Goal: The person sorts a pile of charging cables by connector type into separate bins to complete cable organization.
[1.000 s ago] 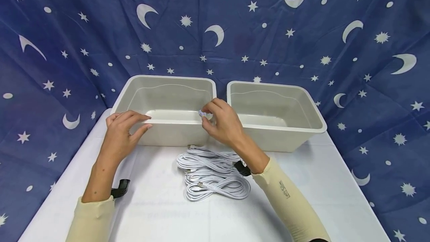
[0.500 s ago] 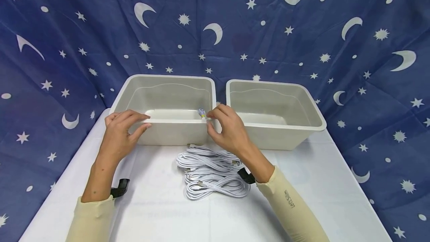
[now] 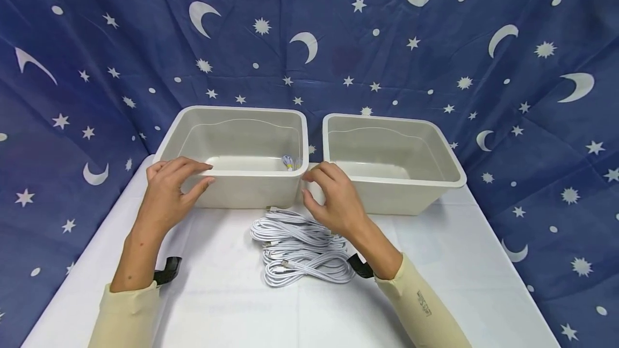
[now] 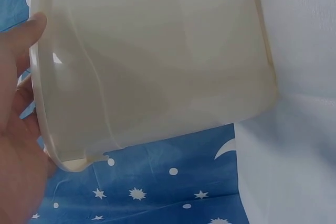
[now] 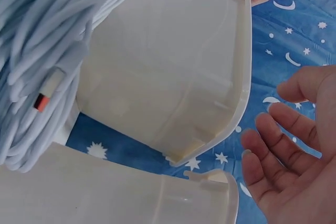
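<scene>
My left hand holds the front rim of the left beige plastic bin, thumb outside and fingers over the edge; the left wrist view shows the thumb on the rim. Inside that bin's right front corner lies a small pale blue and white bundle with a yellow spot, its kind too small to tell. Between the two bins, my right hand hovers with fingers loosely bent and nothing in them. Below it, a pile of coiled white USB cables lies on the table; a metal plug shows in the right wrist view.
A second beige bin stands just right of the first, with a narrow gap between them. Both rest on a white-covered table. A blue curtain with moons and stars hangs behind and at both sides.
My right hand has let go of the small bundle, which now lies in the left bin. That hand has drawn back right and down over the rim. My left hand stays on the rim.
</scene>
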A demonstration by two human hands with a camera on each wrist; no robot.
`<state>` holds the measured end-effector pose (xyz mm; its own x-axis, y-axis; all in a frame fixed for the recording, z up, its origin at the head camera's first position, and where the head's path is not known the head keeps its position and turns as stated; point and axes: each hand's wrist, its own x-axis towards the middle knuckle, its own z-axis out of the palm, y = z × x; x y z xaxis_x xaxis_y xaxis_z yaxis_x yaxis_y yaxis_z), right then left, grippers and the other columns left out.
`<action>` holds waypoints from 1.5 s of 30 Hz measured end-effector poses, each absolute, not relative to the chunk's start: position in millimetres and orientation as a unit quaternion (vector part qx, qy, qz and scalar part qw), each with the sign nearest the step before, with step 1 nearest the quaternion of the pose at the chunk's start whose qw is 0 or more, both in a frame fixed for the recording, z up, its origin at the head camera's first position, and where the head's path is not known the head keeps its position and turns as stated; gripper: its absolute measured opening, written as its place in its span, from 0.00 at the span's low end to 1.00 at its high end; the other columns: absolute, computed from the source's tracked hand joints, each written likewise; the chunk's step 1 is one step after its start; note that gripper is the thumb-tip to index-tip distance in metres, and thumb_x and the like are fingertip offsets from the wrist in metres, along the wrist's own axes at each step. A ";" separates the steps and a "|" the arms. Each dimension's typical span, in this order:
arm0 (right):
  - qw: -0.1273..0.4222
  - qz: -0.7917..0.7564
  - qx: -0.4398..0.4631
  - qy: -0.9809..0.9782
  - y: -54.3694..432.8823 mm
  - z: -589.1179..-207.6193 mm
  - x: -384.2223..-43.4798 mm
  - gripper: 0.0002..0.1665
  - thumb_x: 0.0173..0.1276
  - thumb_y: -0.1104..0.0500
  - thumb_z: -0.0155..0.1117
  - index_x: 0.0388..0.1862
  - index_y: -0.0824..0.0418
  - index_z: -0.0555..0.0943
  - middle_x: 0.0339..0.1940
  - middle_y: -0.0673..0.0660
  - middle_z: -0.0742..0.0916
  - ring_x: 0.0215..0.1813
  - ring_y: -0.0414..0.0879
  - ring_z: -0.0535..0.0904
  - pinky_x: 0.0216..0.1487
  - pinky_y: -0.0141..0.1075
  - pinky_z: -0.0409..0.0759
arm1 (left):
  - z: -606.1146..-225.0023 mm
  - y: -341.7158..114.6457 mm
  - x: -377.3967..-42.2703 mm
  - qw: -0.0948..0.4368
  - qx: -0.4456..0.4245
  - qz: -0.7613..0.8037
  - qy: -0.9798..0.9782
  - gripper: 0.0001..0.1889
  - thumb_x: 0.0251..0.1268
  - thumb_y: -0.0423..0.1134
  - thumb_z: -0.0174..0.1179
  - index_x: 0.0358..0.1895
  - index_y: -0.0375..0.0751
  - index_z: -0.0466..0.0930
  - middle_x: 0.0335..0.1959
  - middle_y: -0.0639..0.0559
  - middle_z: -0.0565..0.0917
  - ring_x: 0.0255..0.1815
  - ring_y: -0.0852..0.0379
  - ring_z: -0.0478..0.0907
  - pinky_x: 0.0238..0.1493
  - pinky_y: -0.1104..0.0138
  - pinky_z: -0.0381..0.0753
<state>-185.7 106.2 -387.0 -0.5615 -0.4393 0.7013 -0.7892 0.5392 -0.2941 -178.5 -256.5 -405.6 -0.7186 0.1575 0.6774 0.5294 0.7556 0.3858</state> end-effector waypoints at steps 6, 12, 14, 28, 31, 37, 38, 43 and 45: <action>0.285 0.305 0.373 -0.829 111.5 -391.2 -180.7 0.10 0.62 0.66 0.71 0.43 0.64 0.86 0.41 0.54 0.86 0.45 0.51 0.82 0.48 0.42 0.81 | -403.5 -255.8 -176.2 0.315 -0.200 -0.299 -0.879 0.17 0.60 0.34 0.78 0.53 0.42 0.90 0.46 0.48 0.87 0.48 0.46 0.83 0.58 0.44 0.60; 0.275 0.295 0.368 -0.838 117.1 -394.8 -174.4 0.12 0.63 0.64 0.72 0.46 0.62 0.86 0.43 0.54 0.87 0.46 0.50 0.82 0.47 0.42 0.80 | -402.3 -247.5 -177.3 0.308 -0.231 -0.306 -0.871 0.19 0.60 0.34 0.78 0.55 0.44 0.89 0.48 0.49 0.86 0.53 0.47 0.82 0.56 0.45 0.61; 0.274 0.292 0.366 -0.840 118.4 -395.9 -172.3 0.12 0.63 0.64 0.72 0.46 0.61 0.86 0.43 0.53 0.87 0.45 0.50 0.82 0.46 0.41 0.80 | -400.6 -243.1 -178.4 0.307 -0.244 -0.305 -0.868 0.19 0.60 0.35 0.78 0.55 0.46 0.89 0.48 0.50 0.86 0.53 0.47 0.82 0.55 0.45 0.62; 0.255 0.282 0.360 -0.852 126.5 -408.0 -161.7 0.12 0.65 0.62 0.73 0.48 0.60 0.86 0.45 0.53 0.86 0.44 0.47 0.81 0.45 0.40 0.81 | -379.9 -197.3 -189.9 0.289 -0.311 -0.313 -0.850 0.19 0.62 0.39 0.78 0.56 0.47 0.89 0.52 0.50 0.86 0.56 0.46 0.80 0.59 0.46 0.63; 0.250 0.278 0.360 -0.855 128.2 -410.2 -160.8 0.12 0.65 0.61 0.74 0.47 0.60 0.86 0.45 0.53 0.86 0.45 0.47 0.81 0.46 0.40 0.81 | -375.6 -184.1 -193.2 0.286 -0.329 -0.315 -0.843 0.18 0.62 0.40 0.78 0.56 0.47 0.89 0.51 0.50 0.86 0.55 0.47 0.81 0.58 0.46 0.64; 0.252 0.264 0.368 -0.856 127.4 -418.3 -160.0 0.13 0.63 0.60 0.76 0.47 0.59 0.86 0.44 0.52 0.86 0.46 0.48 0.82 0.48 0.41 0.82 | -366.8 -158.1 -198.8 0.280 -0.366 -0.301 -0.835 0.17 0.65 0.44 0.76 0.56 0.48 0.89 0.50 0.51 0.86 0.55 0.48 0.82 0.59 0.46 0.67; 0.251 0.261 0.370 -0.856 127.0 -419.9 -159.5 0.13 0.63 0.60 0.76 0.46 0.59 0.86 0.44 0.52 0.86 0.46 0.48 0.82 0.48 0.41 0.83 | -365.5 -153.7 -199.4 0.279 -0.372 -0.300 -0.833 0.17 0.66 0.44 0.75 0.56 0.48 0.89 0.50 0.51 0.86 0.55 0.48 0.82 0.59 0.46 0.67; 0.244 0.248 0.383 -0.855 123.5 -428.6 -157.4 0.13 0.63 0.60 0.76 0.46 0.59 0.86 0.43 0.51 0.87 0.46 0.48 0.84 0.49 0.42 0.83 | -358.9 -131.8 -202.9 0.268 -0.399 -0.296 -0.825 0.15 0.69 0.46 0.73 0.55 0.48 0.89 0.50 0.52 0.85 0.56 0.50 0.82 0.60 0.46 0.67; 0.236 0.243 0.387 -0.857 121.2 -431.5 -156.2 0.13 0.64 0.60 0.76 0.47 0.58 0.86 0.43 0.51 0.87 0.46 0.47 0.84 0.49 0.41 0.83 | -357.4 -123.8 -204.1 0.262 -0.409 -0.293 -0.824 0.15 0.70 0.46 0.73 0.56 0.48 0.89 0.50 0.52 0.85 0.57 0.50 0.81 0.61 0.46 0.67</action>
